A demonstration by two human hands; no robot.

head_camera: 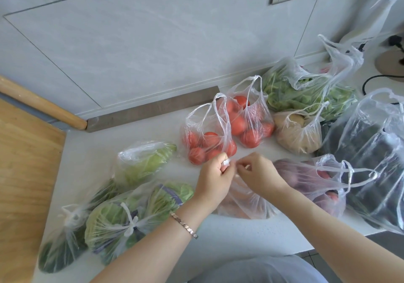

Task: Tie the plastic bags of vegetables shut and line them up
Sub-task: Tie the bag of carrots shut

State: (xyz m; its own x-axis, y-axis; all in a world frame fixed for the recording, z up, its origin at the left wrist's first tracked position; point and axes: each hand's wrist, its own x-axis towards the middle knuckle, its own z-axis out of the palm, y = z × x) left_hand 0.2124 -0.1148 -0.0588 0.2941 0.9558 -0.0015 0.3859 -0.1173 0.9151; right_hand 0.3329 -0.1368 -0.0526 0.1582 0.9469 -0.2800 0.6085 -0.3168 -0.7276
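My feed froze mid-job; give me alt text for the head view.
Left hand and right hand pinch the top of a clear bag on the white counter, tying it. A knotted cabbage bag lies at left; two untied tomato bags stand behind.

Left grip (215, 173) and right grip (258, 171) meet over a clear bag (244, 202) on the desk (153, 132).
We watch the left grip pinch a twisted white handle (226, 163), the right grip pinching plastic just beside it. At left lie a knotted cabbage bag (113, 221) and a knotted dark-greens bag (61, 245); behind, the near tomato bag (207, 145) and the far tomato bag (247, 123) stand with handles loose.
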